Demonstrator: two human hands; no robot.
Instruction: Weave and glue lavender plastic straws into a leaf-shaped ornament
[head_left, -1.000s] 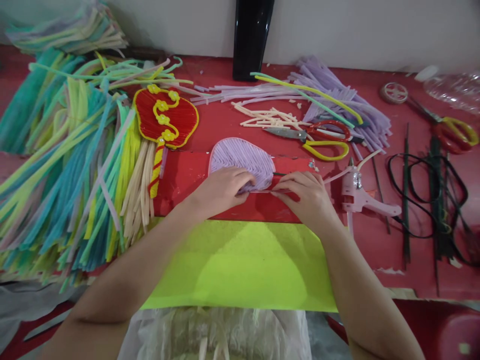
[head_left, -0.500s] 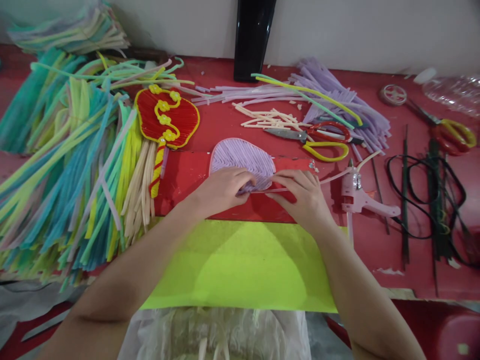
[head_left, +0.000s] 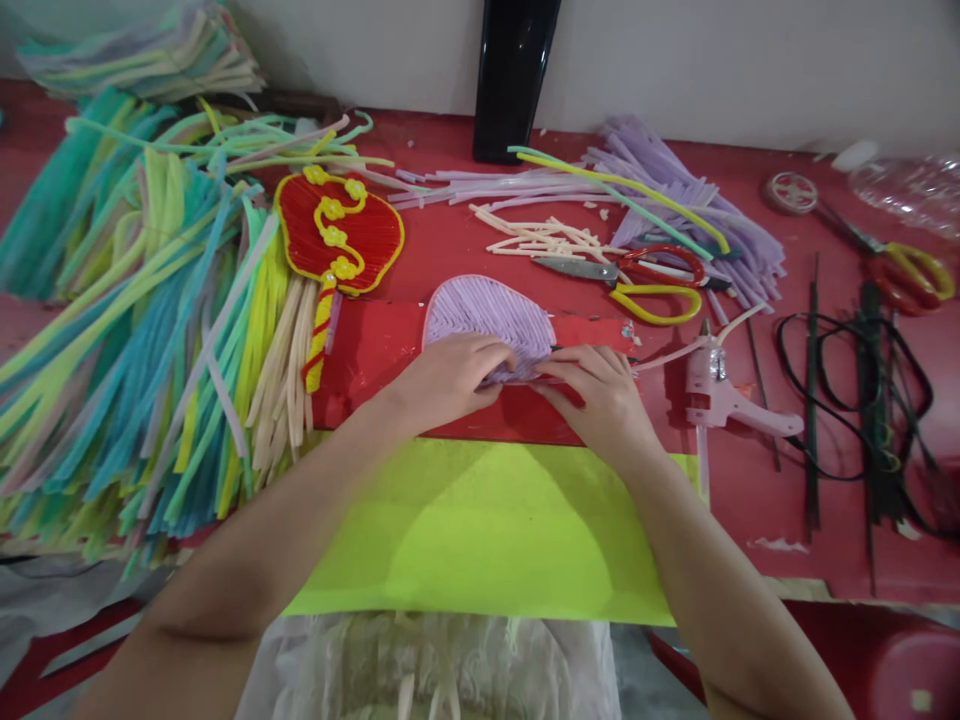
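A lilac fan-shaped piece [head_left: 484, 310] made of woven pipe cleaners lies on a red board [head_left: 367, 345]. My left hand [head_left: 446, 378] rests curled on its lower edge, fingers pressed down on it. My right hand [head_left: 600, 390] sits at its right side, fingers pinched together on a thin lilac strand along the piece's bottom edge. The two hands nearly touch. A finished red and yellow fan [head_left: 337, 235] with a striped handle lies to the left.
A big heap of coloured pipe cleaners [head_left: 127, 310] fills the left. Lilac pipe cleaners [head_left: 675, 200], red-and-yellow scissors [head_left: 637, 275], a pink glue gun [head_left: 720, 395], dark wires [head_left: 862, 400] and second scissors [head_left: 900, 265] lie to the right. A lime sheet [head_left: 487, 530] lies near me.
My right hand has slid left along the piece's bottom edge toward my left hand. The left hand has barely moved.
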